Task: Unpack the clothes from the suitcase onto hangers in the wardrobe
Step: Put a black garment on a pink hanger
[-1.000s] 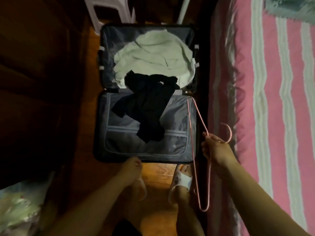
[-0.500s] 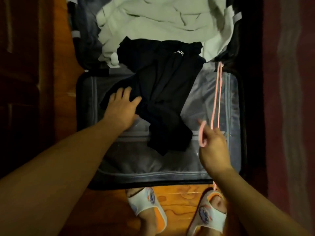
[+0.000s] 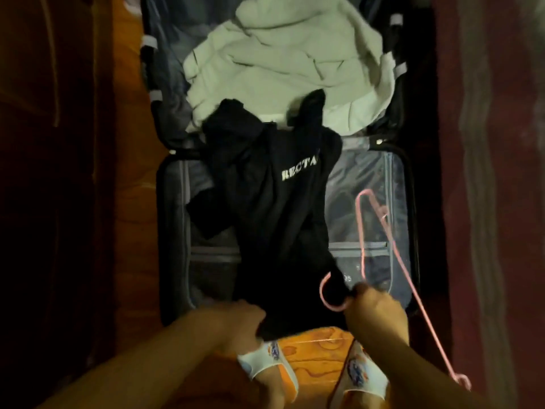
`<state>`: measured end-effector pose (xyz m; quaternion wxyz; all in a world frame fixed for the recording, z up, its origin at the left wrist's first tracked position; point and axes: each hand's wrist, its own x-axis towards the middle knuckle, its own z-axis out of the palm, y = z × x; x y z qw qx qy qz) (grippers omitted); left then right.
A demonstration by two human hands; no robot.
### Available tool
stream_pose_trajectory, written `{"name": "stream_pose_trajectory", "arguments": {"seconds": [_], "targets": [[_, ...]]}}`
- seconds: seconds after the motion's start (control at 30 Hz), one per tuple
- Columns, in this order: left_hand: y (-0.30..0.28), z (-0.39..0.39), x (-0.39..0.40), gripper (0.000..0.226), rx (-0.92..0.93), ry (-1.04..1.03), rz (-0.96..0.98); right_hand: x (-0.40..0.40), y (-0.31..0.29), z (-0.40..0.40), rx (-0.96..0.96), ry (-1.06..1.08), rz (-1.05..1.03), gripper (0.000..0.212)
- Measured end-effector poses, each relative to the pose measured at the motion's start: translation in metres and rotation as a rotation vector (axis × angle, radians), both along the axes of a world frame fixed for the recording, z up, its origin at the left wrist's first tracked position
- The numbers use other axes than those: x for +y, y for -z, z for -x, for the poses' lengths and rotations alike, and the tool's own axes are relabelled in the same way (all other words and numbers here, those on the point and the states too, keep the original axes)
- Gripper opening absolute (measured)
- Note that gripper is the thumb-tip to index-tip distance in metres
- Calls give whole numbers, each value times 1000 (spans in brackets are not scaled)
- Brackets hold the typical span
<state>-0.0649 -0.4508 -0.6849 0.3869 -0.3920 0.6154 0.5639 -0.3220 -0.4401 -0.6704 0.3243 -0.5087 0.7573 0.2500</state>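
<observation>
Head view: black garment (image 3: pixel 274 219) is gripped at its near edge by left hand (image 3: pixel 240 321) over the open suitcase (image 3: pixel 174 231); pink hanger (image 3: pixel 392 261) is held by right hand (image 3: pixel 376 312). Snagging of fabric on the hook is judged possible.

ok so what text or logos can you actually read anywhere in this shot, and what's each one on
"RECTA": white capitals on the black garment; a fold cuts the word off at its right end, so more letters may follow.
Small pale print on the suitcase lining near the right hand: too small and blurred to read.
Coloured pictures on the slippers: blurred, no words legible.
No text shows on the pink hanger or the pale garment.
</observation>
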Motion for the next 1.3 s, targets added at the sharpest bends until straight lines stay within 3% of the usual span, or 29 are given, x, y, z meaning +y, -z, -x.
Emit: {"name": "stream_pose_trajectory", "arguments": {"seconds": [0.07, 0.17, 0.27, 0.3, 0.37, 0.43, 0.5, 0.57, 0.6, 0.67, 0.7, 0.77, 0.9, 0.97, 1.07, 1.17, 1.3], "targets": [[-1, 15, -10, 45, -7, 19, 40, 12, -9, 12, 5, -86, -52, 35], [26, 16, -44, 27, -61, -431, 530, 2, -9, 22, -4, -86, 72, 53], [50, 6, -87, 49, -180, -746, 943, -35, 3, 20, -68, -77, 203, 53], [60, 0, -100, 63, -229, -797, 964, -49, 10, 18, -95, -97, 234, 53], [80, -16, -126, 83, -292, -924, 832, -75, 20, 11, -139, -117, 274, 53], [96, -28, -140, 73, -265, -953, 670, -95, 31, 2, -156, -96, 299, 54], [91, -27, -135, 36, -159, -777, 777, -111, 35, -6, -199, -32, 332, 53], [76, -19, -108, 22, -54, -478, 924, -118, 35, -12, -251, 23, 363, 50], [66, -13, -89, 22, -34, -313, 879, -119, 32, -14, -259, 56, 361, 49], [44, -1, -46, 24, -139, -65, 578, -114, 26, -13, -246, 103, 325, 48], [40, -1, -27, 27, -223, -59, 450, -109, 24, -11, -231, 118, 300, 48], [33, -6, -12, 34, -309, -319, 374, -99, 20, -6, -199, 151, 253, 50], [42, 1, -66, 38, -240, -836, 902, -79, 17, 5, -165, 160, 221, 52], [60, 4, -104, 54, -198, -974, 914, -73, 21, 9, -166, 120, 215, 54], [95, 6, -147, 59, -254, -722, 784, -68, 26, 12, -165, 100, 224, 54], [103, 16, -158, 24, -264, -615, 791, -66, 28, 16, -190, 125, 245, 51], [54, 60, -111, 29, 17, -684, 928, -54, 5, 20, -214, 143, 235, 52]]}}
